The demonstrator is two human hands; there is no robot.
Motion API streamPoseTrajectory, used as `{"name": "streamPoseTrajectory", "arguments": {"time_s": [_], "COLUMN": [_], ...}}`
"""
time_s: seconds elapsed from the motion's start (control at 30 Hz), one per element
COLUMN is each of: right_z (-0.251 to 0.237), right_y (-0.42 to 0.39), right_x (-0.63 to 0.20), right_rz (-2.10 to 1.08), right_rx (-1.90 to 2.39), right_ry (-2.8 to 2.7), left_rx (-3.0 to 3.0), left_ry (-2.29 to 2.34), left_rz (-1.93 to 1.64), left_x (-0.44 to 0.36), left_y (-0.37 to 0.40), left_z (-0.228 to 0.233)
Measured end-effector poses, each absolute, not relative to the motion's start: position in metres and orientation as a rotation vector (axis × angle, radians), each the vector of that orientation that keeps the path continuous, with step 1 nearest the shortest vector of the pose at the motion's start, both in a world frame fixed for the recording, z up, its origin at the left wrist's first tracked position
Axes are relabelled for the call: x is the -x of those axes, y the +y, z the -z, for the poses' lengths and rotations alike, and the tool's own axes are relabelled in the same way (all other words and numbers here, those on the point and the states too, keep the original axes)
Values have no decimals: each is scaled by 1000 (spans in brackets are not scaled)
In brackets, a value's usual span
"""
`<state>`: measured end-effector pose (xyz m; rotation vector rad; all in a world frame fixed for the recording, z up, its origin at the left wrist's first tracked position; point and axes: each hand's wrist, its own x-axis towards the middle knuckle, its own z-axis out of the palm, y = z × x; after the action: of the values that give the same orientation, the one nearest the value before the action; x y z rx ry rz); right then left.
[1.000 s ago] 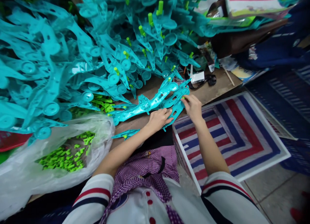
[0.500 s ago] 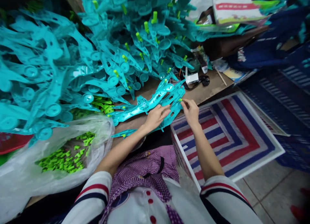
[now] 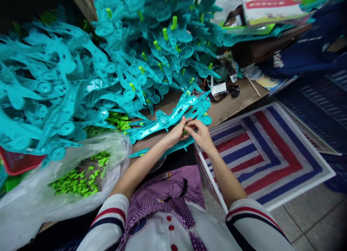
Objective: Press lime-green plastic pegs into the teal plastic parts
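My left hand (image 3: 176,132) is closed around a few small green plastic pieces (image 3: 185,132), over a turquoise plastic frame part. My right hand (image 3: 201,134) meets it, thumb and fingertips pinched at those pieces; whether one is between the fingertips is hidden. Just beyond the hands lies a long turquoise plastic part (image 3: 151,127) with round discs and green plugs in it. Another turquoise part (image 3: 177,147) lies under my hands at the table's near edge, partly covered by them.
Turquoise parts (image 3: 65,66) are heaped high at the left and back. A clear plastic bag (image 3: 119,144) holds loose green pieces (image 3: 76,182). At the right stands a white-rimmed box (image 3: 295,193) with a striped lining. Sunglasses (image 3: 233,91) lie on the table (image 3: 225,111).
My right hand has moved left from the turquoise part's right end to my left hand. Green pieces now show between the hands. The camera view has shifted slightly.
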<state>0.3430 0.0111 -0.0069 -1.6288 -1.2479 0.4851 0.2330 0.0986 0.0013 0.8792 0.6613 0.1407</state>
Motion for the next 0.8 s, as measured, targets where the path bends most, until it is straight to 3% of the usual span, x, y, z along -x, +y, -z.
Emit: {"name": "streamPoseTrajectory", "arguments": {"time_s": [0.3,0.5,0.63,0.8], "right_z": [2,-19,-11,16], "right_y": [3,10,41,70], "right_x": [-344,-412,-467,-492], "right_rz": [-411,-210,-144,-170], "right_rx": [1693,1749,1832,1918], "right_ry": [-1265,-1109,-1318,-1447], "left_rx": [-921,-1895,-2531,-2720], "left_ry": [653,804,985,1009], "left_rz": [-217,-363,-127,69], "left_x": [-231,-230,-236,-245], "left_y": [100,97,88,86], "left_z": [-2,7,9,15]}}
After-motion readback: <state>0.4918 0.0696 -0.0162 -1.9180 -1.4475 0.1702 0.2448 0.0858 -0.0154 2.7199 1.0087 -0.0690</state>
